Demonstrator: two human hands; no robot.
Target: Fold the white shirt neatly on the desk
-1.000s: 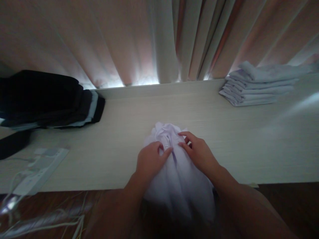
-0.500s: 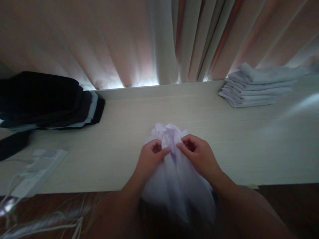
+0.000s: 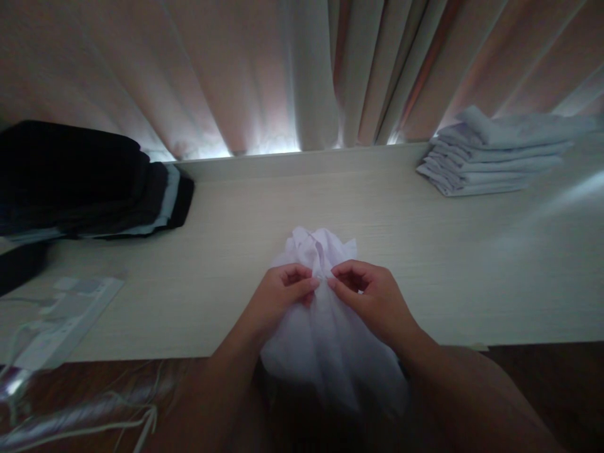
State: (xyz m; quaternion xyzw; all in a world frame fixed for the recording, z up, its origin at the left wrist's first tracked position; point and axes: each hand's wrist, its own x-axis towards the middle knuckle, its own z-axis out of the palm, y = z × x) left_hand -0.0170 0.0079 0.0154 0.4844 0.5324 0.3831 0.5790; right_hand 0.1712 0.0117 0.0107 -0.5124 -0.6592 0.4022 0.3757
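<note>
A white garment point(image 3: 325, 340) lies bunched on the pale wooden table point(image 3: 425, 264), draping over the near edge toward me. My left hand point(image 3: 278, 299) pinches its fabric near the top, fingers curled. My right hand point(image 3: 370, 299) pinches the fabric right beside it, so the two sets of fingertips almost touch at the garment's middle seam. The crumpled upper end point(image 3: 318, 245) sticks out beyond my fingers.
A stack of folded white cloth point(image 3: 495, 157) sits at the back right. A pile of folded dark clothes point(image 3: 85, 182) lies at the back left. A white power strip point(image 3: 61, 318) with cables rests at the near left edge. Curtains point(image 3: 302, 69) hang behind the table.
Both hands have curled tighter and drawn closer together on the fabric. The right hand's fingers, spread a second ago, now pinch. The view has shifted slightly.
</note>
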